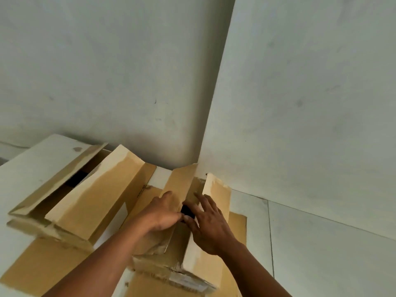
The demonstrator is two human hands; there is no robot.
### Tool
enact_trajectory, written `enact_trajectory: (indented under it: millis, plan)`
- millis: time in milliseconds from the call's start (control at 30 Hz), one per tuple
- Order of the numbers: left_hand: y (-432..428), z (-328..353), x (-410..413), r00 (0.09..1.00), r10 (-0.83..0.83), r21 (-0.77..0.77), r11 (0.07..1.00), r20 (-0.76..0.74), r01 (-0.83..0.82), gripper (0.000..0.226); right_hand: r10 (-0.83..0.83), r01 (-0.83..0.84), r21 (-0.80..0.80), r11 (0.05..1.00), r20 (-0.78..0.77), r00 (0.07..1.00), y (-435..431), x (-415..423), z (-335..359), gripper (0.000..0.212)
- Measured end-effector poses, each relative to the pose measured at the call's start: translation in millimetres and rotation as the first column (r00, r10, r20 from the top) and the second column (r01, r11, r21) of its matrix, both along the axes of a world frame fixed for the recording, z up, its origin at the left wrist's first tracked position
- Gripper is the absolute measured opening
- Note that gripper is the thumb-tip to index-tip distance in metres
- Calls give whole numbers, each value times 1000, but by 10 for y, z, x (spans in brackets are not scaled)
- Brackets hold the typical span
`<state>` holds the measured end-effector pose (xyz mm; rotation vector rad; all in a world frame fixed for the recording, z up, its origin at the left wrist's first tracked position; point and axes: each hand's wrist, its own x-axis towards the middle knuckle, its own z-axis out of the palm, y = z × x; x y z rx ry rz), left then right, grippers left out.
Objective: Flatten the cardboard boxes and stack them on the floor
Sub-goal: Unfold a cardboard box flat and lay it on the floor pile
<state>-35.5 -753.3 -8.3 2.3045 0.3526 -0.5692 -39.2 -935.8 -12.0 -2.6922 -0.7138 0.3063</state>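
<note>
Step in hand, by look: parting top flaps of smaller cardboard box [205,269], which stands on flattened cardboard sheet [42,264] in floor [321,243] corner, right of larger box [92,189]. Left hand [162,213] and right hand [211,228] rest on flaps, fingers apart, clamping nothing. Next likely needs flaps spread, then walls collapsed.

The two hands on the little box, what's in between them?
In the head view, a dark gap between the small box's two flaps lies between the left hand and the right hand.

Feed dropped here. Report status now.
Open on flaps: left grip, right grip. Not flattened: small brown cardboard box, flaps up. Close on left: larger open brown cardboard box.
</note>
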Motion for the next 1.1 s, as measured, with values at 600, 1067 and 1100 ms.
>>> enact_trajectory:
  millis: [600, 1067, 1100]
  plan:
    - [299, 445, -78, 812, -380, 651, 759, 443, 0, 95, -181, 275, -274, 922, 323, 929, -872, 305, 539, 30]
    - [-109, 87, -306, 839, -540, 856, 465, 72, 226, 39, -226, 221, -316, 923, 21, 974, -1016, 362, -36, 49]
    - [-97, 178, -340, 844, -527, 843, 495, 100, 209, 40, -227, 223, -293, 930, 18, 974, -972, 401, -40, 51]
